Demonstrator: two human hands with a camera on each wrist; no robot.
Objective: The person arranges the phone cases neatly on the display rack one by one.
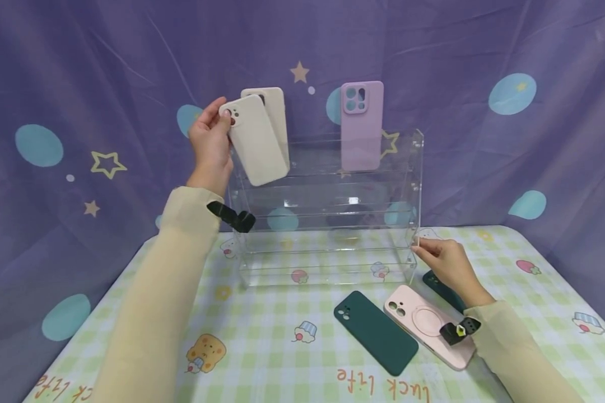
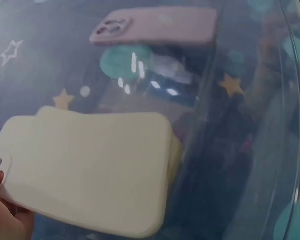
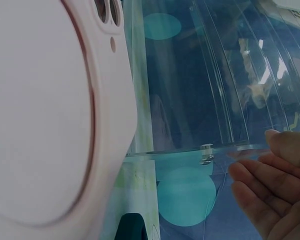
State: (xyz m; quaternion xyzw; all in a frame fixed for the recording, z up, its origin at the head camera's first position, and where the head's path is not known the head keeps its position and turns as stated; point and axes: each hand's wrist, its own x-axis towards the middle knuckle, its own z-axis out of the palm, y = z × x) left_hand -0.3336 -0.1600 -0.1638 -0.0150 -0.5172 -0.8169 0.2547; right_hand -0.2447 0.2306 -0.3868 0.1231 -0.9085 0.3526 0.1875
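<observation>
My left hand (image 1: 212,141) pinches a white phone case (image 1: 258,141) by its camera end, thumb in front. The case tilts in front of a second off-white phone case (image 1: 276,115) on the top tier of a clear acrylic display rack (image 1: 327,193). Whether the two cases touch, I cannot tell. A lilac phone case (image 1: 361,131) stands on the same tier, further right. With thumb and fingers on either side, my right hand (image 1: 446,263) pinches the rack's right side panel, low down; the right wrist view shows this grip (image 3: 277,175) too.
On the checked tablecloth (image 1: 262,347), front right, lie a dark green phone case (image 1: 375,333), a pink phone case (image 1: 423,322) with a ring, and another dark green case (image 1: 441,288) partly under my right wrist. A purple patterned curtain (image 1: 484,168) hangs behind the rack.
</observation>
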